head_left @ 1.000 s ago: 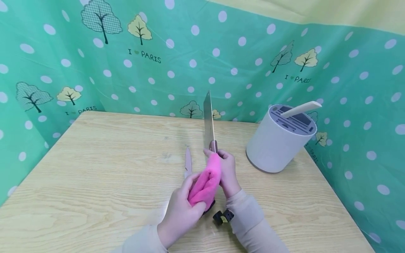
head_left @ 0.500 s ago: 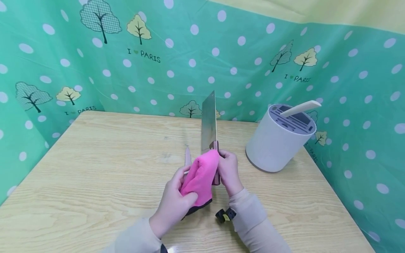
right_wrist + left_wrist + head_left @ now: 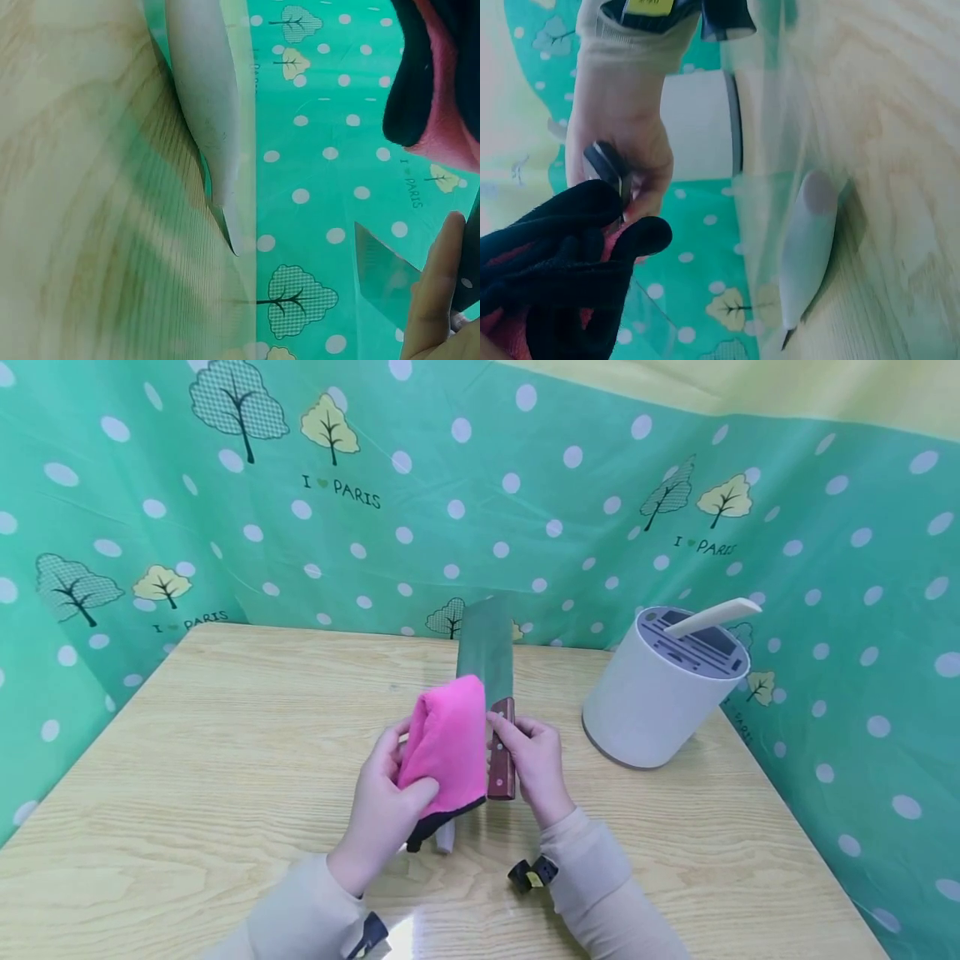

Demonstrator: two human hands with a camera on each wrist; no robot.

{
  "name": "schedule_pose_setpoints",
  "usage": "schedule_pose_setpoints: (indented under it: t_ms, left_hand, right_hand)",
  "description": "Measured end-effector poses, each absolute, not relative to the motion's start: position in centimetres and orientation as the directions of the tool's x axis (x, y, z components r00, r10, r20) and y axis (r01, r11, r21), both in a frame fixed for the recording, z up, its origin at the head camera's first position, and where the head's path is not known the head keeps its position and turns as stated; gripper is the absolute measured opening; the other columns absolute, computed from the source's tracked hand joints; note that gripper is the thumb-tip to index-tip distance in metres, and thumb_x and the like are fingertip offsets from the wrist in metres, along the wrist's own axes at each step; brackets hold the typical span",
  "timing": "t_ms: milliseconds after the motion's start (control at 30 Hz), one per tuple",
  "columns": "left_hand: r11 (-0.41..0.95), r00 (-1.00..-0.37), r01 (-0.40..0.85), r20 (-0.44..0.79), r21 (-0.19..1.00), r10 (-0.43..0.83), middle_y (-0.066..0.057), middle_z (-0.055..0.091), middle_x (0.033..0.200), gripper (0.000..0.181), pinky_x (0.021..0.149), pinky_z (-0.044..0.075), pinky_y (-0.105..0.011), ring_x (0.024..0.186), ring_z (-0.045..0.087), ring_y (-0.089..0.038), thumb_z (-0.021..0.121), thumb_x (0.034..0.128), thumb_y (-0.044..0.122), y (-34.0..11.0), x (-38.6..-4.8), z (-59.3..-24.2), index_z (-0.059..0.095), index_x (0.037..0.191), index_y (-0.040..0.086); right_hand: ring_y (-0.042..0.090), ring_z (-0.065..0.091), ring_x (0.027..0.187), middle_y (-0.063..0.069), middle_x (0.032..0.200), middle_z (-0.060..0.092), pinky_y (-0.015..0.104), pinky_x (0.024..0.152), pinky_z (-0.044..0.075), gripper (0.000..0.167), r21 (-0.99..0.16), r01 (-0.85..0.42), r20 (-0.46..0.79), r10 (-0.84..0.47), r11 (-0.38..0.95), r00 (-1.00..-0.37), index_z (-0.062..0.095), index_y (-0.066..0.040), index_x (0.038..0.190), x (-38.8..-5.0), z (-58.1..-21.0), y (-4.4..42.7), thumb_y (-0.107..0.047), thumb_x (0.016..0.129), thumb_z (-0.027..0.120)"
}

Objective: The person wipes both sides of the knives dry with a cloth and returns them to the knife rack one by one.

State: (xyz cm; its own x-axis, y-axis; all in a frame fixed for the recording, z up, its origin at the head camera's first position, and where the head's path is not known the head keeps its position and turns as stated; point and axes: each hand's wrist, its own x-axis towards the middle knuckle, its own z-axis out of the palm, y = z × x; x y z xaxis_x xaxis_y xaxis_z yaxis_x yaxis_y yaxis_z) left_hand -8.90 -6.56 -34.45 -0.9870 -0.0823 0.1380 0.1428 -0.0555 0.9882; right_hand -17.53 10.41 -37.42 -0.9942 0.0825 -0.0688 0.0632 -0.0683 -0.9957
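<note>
Cleaver [image 3: 504, 706] is being held aloft left of knife block [image 3: 645, 710], right hand [image 3: 543, 768] gripping its handle [image 3: 501, 778]. Farther left of block, left hand [image 3: 381, 814] is holding folded pink cloth [image 3: 452, 735]. Cut risk: if cloth is slipping, left hand could be meeting the blade [image 3: 487, 647].

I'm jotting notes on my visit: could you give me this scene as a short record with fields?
Left hand: holds a folded pink and black cloth
Right hand: grips a cleaver by its brown handle
On the table: a pale-handled knife
Right side: a white knife block with one white handle sticking out
Backdrop: green fabric with dots and trees
</note>
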Motion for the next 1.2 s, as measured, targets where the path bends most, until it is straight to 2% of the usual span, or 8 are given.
schedule_pose_setpoints:
  t_ms: [133, 333, 467, 633, 800, 933, 1033, 1200]
  left_hand:
    - [-0.034, -0.986, 0.121, 0.117, 0.992, -0.116, -0.024, 0.064, 0.117, 0.072, 0.076, 0.055, -0.025, 0.092, 0.064, -0.011, 0.048, 0.0731, -0.017, -7.2, -9.5, -34.4, 0.043, 0.142, 0.004]
    - [-0.009, -0.986, 0.094, 0.092, 0.996, -0.141, -0.023, 0.062, 0.124, 0.072, 0.076, 0.053, -0.023, 0.093, 0.063, -0.011, 0.048, 0.0757, -0.017, -8.2, -10.2, -34.8, 0.04, 0.144, 0.006]
    - [-0.007, -0.985, 0.077, 0.075, 0.997, -0.155, -0.023, 0.062, 0.126, 0.07, 0.073, 0.054, -0.023, 0.09, 0.063, -0.009, 0.048, 0.0775, -0.015, -8.7, -10.4, -34.8, 0.04, 0.144, 0.008]
    - [-0.012, -0.984, 0.068, 0.066, 0.998, -0.167, -0.02, 0.06, 0.13, 0.069, 0.074, 0.055, -0.023, 0.094, 0.062, -0.009, 0.047, 0.0816, -0.013, -9.3, -10.5, -34.6, 0.037, 0.146, 0.01]
    - [-0.01, -0.974, 0.081, 0.077, 0.997, -0.214, -0.017, 0.062, 0.12, 0.068, 0.07, 0.055, -0.021, 0.089, 0.06, -0.009, 0.047, 0.0827, -0.012, -10.0, -10.6, -34.6, 0.037, 0.146, 0.011]
    - [-0.008, -0.967, 0.102, 0.097, 0.995, -0.237, -0.01, 0.064, 0.107, 0.067, 0.065, 0.053, -0.022, 0.082, 0.059, -0.011, 0.047, 0.0812, -0.012, -10.2, -10.8, -34.7, 0.039, 0.144, 0.009]
    - [-0.004, -0.965, 0.104, 0.1, 0.995, -0.243, -0.01, 0.064, 0.104, 0.067, 0.064, 0.053, -0.022, 0.079, 0.059, -0.012, 0.047, 0.0806, -0.012, -10.2, -10.9, -34.8, 0.04, 0.144, 0.009]
    - [-0.006, -0.968, 0.084, 0.08, 0.996, -0.236, -0.017, 0.063, 0.114, 0.068, 0.068, 0.054, -0.021, 0.084, 0.06, -0.01, 0.047, 0.0817, -0.013, -10.2, -10.9, -34.9, 0.038, 0.145, 0.01]
  right_hand:
    - [0.011, 0.062, 0.049, 0.001, 0.061, 0.067, 0.028, 0.05, 0.056, 0.044, -0.991, 0.081, -0.089, 0.063, -0.108, -0.994, 0.066, 0.016, 0.102, -17.4, -37.3, 10.5, -0.025, 0.089, 0.074]
    - [0.014, 0.065, 0.05, 0.004, 0.064, 0.069, 0.03, 0.052, 0.057, 0.034, -0.977, 0.104, -0.113, 0.038, -0.184, -0.993, 0.064, 0.006, 0.105, -17.3, -37.3, 10.4, -0.023, 0.09, 0.072]
    - [0.013, 0.064, 0.051, 0.003, 0.066, 0.069, 0.029, 0.053, 0.057, 0.032, -0.974, 0.124, -0.128, 0.009, -0.187, -0.992, 0.061, 0.005, 0.107, -17.1, -37.4, 10.2, -0.023, 0.094, 0.068]
    - [0.013, 0.064, 0.056, 0.004, 0.07, 0.068, 0.028, 0.055, 0.057, 0.033, -0.96, 0.166, -0.166, -0.019, -0.227, -0.986, 0.057, 0.006, 0.116, -17.0, -37.2, 10.1, -0.022, 0.099, 0.059]
    - [0.011, 0.064, 0.061, 0.004, 0.076, 0.065, 0.027, 0.059, 0.058, 0.04, -0.947, 0.208, -0.201, -0.051, -0.244, -0.978, 0.05, 0.009, 0.13, -16.9, -37.1, 10.2, -0.023, 0.105, 0.048]
    - [0.009, 0.061, 0.06, 0.003, 0.078, 0.061, 0.023, 0.057, 0.056, 0.047, -0.951, 0.22, -0.218, -0.037, -0.218, -0.975, 0.042, 0.011, 0.138, -16.9, -37.0, 10.3, -0.025, 0.107, 0.039]
    - [0.009, 0.058, 0.06, 0.003, 0.077, 0.058, 0.022, 0.054, 0.054, 0.047, -0.95, 0.227, -0.225, -0.033, -0.212, -0.974, 0.041, 0.009, 0.138, -16.9, -37.1, 10.4, -0.026, 0.108, 0.035]
    - [0.01, 0.053, 0.06, 0.002, 0.073, 0.055, 0.022, 0.051, 0.051, 0.042, -0.948, 0.237, -0.232, -0.05, -0.211, -0.971, 0.044, 0.009, 0.128, -16.8, -37.2, 10.5, -0.026, 0.108, 0.033]
